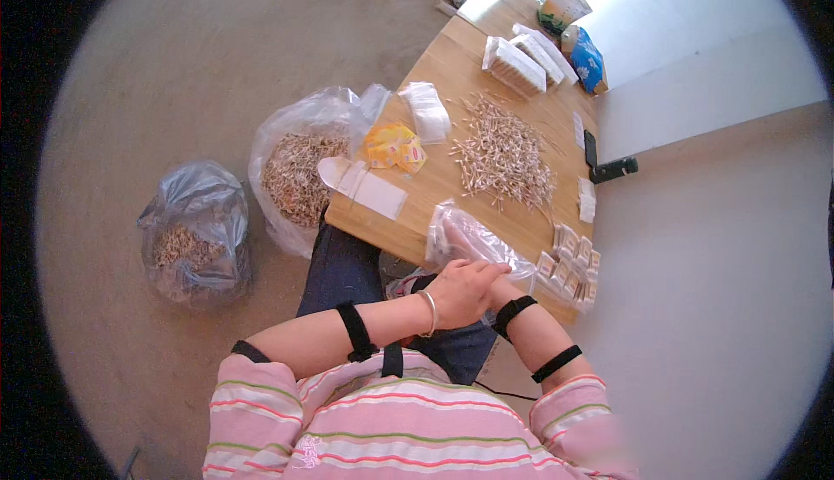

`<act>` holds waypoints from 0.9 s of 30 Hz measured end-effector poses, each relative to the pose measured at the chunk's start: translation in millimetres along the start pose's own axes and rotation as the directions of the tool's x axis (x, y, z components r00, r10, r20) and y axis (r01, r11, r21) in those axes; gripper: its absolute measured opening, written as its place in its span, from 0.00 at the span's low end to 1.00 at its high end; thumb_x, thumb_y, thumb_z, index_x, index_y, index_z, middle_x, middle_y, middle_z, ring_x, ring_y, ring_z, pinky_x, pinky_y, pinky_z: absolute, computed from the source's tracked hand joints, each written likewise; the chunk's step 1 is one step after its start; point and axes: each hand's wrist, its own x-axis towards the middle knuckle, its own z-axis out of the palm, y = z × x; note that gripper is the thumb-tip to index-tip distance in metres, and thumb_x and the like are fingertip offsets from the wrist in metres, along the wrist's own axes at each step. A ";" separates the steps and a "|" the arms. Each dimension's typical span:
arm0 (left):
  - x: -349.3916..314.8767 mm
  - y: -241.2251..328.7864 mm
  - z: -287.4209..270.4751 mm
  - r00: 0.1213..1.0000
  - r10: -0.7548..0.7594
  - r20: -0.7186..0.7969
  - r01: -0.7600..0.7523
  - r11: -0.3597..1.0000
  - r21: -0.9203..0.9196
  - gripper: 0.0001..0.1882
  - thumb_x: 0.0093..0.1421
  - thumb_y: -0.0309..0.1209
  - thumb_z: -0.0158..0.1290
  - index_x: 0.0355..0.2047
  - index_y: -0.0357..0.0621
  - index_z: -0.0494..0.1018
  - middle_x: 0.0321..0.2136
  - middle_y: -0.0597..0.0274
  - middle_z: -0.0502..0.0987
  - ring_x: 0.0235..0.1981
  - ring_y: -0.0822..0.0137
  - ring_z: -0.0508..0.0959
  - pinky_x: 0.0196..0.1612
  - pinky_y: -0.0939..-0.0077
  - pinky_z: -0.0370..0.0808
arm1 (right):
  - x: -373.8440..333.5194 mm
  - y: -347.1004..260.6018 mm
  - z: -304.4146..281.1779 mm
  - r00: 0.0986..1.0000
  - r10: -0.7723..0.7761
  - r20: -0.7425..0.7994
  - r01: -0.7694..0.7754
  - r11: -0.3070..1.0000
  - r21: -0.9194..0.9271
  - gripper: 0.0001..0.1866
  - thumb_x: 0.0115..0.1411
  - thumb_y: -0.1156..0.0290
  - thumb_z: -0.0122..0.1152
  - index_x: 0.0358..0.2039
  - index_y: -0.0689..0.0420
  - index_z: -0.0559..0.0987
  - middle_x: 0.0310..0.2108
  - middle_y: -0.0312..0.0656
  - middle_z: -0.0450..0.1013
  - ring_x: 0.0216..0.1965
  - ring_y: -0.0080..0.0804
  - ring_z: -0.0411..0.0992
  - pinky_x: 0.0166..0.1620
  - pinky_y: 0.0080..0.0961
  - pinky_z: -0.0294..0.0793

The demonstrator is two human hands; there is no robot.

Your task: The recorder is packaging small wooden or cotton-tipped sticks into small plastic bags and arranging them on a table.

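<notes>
A clear plastic bag (512, 258) covers my right hand (465, 238), which shows blurred through the film with its fingers stretched forward. My left hand (465, 292), with a bangle at its wrist, lies across the right wrist. Its fingers are closed around the wrist at the bag's mouth. Both hands are over the near edge of the wooden table (417, 211). Beyond them lies a loose heap of cotton swabs (504, 150). Several small packs of swabs (569, 263) stand together right of the bag.
Left on the table are a white card sleeve (369, 189), yellow packets (395, 147) and clear sleeves (426, 111). Large swab packs (521, 63) lie at the back. A black device (612, 169) sits by the wall. Two swab-filled bags (300, 172), (195, 237) stand on the floor.
</notes>
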 end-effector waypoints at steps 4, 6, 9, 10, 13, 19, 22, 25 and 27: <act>1.2 -12.6 -17.4 0.995 -0.088 0.049 0.097 0.966 -0.240 0.20 0.52 0.23 0.49 0.47 0.42 0.69 0.34 0.47 0.75 0.38 0.51 0.76 0.40 0.65 0.73 | -3.2 14.5 -18.2 1.000 0.020 0.023 -0.022 0.995 0.100 0.28 0.58 0.65 0.57 0.58 0.52 0.62 0.56 0.43 0.62 0.54 0.31 0.61 0.55 0.27 0.60; 1.4 -15.1 -16.9 0.985 -0.139 0.099 0.164 0.931 -0.326 0.19 0.52 0.23 0.49 0.46 0.41 0.70 0.33 0.47 0.75 0.38 0.51 0.76 0.40 0.65 0.73 | -0.5 21.6 -20.3 0.999 0.029 0.028 -0.033 0.987 0.155 0.28 0.58 0.65 0.57 0.58 0.51 0.61 0.56 0.43 0.61 0.55 0.31 0.60 0.56 0.26 0.59; 2.8 -16.2 -10.2 0.996 -0.079 0.045 0.090 0.937 -0.338 0.19 0.51 0.22 0.48 0.46 0.41 0.69 0.34 0.45 0.75 0.36 0.50 0.76 0.41 0.64 0.73 | 15.2 27.1 -16.7 0.999 0.036 0.037 -0.044 0.971 0.235 0.29 0.58 0.64 0.57 0.58 0.51 0.61 0.57 0.44 0.60 0.56 0.31 0.58 0.57 0.26 0.57; 3.5 -13.3 -10.5 0.996 -0.079 0.041 0.088 0.935 -0.342 0.19 0.51 0.22 0.48 0.46 0.41 0.69 0.33 0.45 0.75 0.36 0.49 0.76 0.41 0.63 0.72 | 20.8 30.0 -15.6 0.998 0.037 0.040 -0.047 0.964 0.262 0.29 0.58 0.64 0.57 0.59 0.51 0.61 0.58 0.44 0.59 0.57 0.31 0.58 0.58 0.26 0.57; 3.9 -7.9 -11.5 0.994 -0.095 0.056 0.108 0.931 -0.349 0.19 0.51 0.22 0.48 0.46 0.41 0.69 0.33 0.45 0.74 0.36 0.49 0.76 0.41 0.63 0.72 | 24.0 38.1 -18.4 0.998 0.040 0.050 -0.055 0.938 0.342 0.30 0.58 0.63 0.57 0.59 0.50 0.60 0.59 0.45 0.58 0.58 0.32 0.57 0.59 0.25 0.55; 0.9 -7.3 -12.2 0.988 -0.146 0.048 0.153 0.940 -0.306 0.20 0.51 0.22 0.48 0.47 0.42 0.69 0.31 0.46 0.74 0.33 0.50 0.76 0.39 0.64 0.73 | 27.5 64.1 -20.9 0.996 0.042 0.078 -0.075 0.867 0.493 0.31 0.58 0.62 0.58 0.60 0.49 0.58 0.61 0.46 0.55 0.61 0.32 0.54 0.61 0.24 0.52; 2.0 -8.7 -13.0 0.985 -0.172 -0.022 0.159 0.946 -0.281 0.21 0.51 0.22 0.49 0.48 0.42 0.68 0.28 0.48 0.73 0.29 0.51 0.75 0.36 0.65 0.73 | 17.9 79.8 -31.6 0.994 0.044 0.098 -0.091 0.821 0.563 0.32 0.58 0.61 0.58 0.61 0.49 0.58 0.62 0.47 0.54 0.63 0.32 0.52 0.62 0.24 0.51; 7.5 -7.4 -12.1 0.979 -0.183 -0.088 0.152 0.948 -0.281 0.21 0.51 0.23 0.50 0.48 0.42 0.68 0.25 0.49 0.72 0.27 0.53 0.75 0.34 0.65 0.72 | 9.8 90.8 -46.2 0.993 0.047 0.106 -0.103 0.772 0.627 0.33 0.58 0.60 0.58 0.61 0.49 0.57 0.63 0.48 0.53 0.64 0.32 0.51 0.63 0.23 0.49; 9.1 -4.9 -12.6 0.972 -0.224 -0.078 0.193 0.938 -0.289 0.21 0.51 0.23 0.51 0.48 0.43 0.68 0.27 0.48 0.73 0.29 0.53 0.75 0.35 0.65 0.73 | 9.8 97.1 -46.5 0.993 0.047 0.111 -0.109 0.753 0.649 0.33 0.58 0.60 0.58 0.61 0.48 0.57 0.63 0.48 0.53 0.64 0.32 0.51 0.64 0.23 0.49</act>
